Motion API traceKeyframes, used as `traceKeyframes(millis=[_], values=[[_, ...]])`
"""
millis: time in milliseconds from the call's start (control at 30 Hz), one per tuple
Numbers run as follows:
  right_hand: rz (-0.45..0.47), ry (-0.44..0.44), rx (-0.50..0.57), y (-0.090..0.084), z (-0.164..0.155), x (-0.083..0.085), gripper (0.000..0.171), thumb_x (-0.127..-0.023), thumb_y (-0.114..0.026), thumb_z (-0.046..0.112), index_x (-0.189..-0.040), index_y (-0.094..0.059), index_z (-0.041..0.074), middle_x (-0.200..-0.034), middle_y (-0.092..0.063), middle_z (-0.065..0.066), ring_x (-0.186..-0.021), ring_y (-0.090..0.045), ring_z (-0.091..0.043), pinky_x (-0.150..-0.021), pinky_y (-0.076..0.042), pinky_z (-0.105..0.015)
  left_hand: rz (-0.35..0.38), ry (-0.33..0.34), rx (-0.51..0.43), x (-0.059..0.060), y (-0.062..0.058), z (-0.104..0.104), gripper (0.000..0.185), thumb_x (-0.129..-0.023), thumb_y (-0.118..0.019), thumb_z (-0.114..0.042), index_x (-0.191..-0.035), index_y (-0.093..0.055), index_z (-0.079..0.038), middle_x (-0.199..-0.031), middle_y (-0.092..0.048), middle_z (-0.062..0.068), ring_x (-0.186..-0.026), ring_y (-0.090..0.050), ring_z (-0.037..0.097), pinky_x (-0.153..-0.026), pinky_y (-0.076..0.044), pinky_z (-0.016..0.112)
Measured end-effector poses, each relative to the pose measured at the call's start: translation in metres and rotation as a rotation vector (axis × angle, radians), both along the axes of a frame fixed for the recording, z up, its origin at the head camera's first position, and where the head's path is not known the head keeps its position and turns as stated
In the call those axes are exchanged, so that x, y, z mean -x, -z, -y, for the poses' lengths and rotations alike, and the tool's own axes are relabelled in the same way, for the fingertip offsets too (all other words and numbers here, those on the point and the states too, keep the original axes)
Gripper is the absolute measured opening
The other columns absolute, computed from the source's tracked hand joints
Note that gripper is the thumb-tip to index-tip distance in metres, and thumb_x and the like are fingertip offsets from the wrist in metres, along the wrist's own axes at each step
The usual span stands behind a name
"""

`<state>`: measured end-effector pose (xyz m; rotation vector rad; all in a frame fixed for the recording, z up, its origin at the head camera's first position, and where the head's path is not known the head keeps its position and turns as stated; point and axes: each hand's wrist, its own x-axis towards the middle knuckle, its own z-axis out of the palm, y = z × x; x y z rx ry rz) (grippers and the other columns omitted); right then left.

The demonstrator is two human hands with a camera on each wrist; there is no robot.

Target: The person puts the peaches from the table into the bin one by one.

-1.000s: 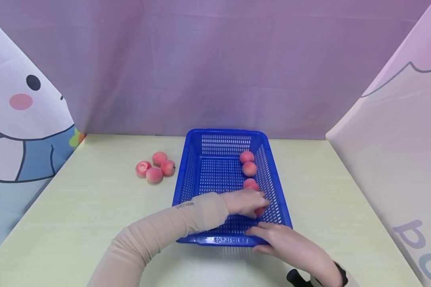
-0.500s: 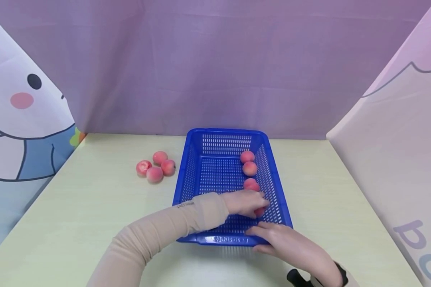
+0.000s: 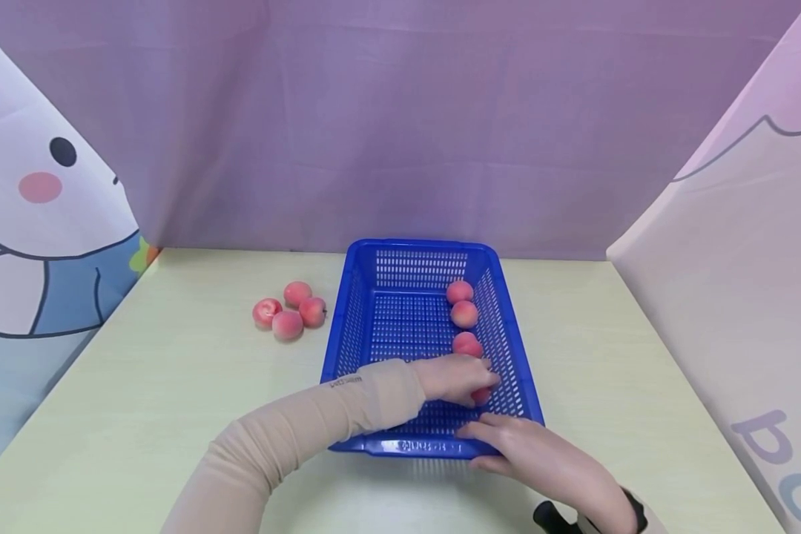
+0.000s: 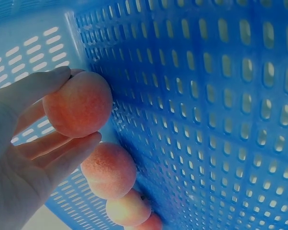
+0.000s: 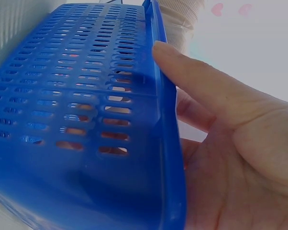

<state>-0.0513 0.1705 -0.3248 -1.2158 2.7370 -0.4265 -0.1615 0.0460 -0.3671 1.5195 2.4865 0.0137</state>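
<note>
Pale surface [image 3: 173,400], blue basket [image 3: 407,326]: my left hand [image 3: 454,378] reaches in, grip pinching a peach [image 4: 78,104]; right hand [image 3: 541,460] clasps the basket's near rim

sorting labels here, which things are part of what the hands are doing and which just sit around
In use:
left hand holding a peach
right hand gripping the blue basket rim
three peaches in basket
four peaches on table

Just there:
purple backdrop
cartoon cloths

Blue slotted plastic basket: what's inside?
The blue slotted plastic basket holds three pink peaches along its right wall, plus a fourth peach gripped by the left hand, mostly covering it.
</note>
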Motion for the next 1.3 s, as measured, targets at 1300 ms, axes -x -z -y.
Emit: traceKeyframes(millis=[1300], values=[[-0.016,-0.013,0.017,0.002,-0.001,0.0,0.026,-0.082,-0.06,0.023,-0.105,-0.06,0.013,-0.093,-0.059,0.005,-0.086,-0.057,-0.009,-0.073,-0.048,-0.027,0.049,-0.089,0.011,0.005,-0.032,0.011,0.036,-0.075,-0.069,-0.022,-0.11,-0.061,-0.016,-0.095,-0.057,-0.003,-0.085,-0.05,0.007,-0.08,-0.042,0.018]])
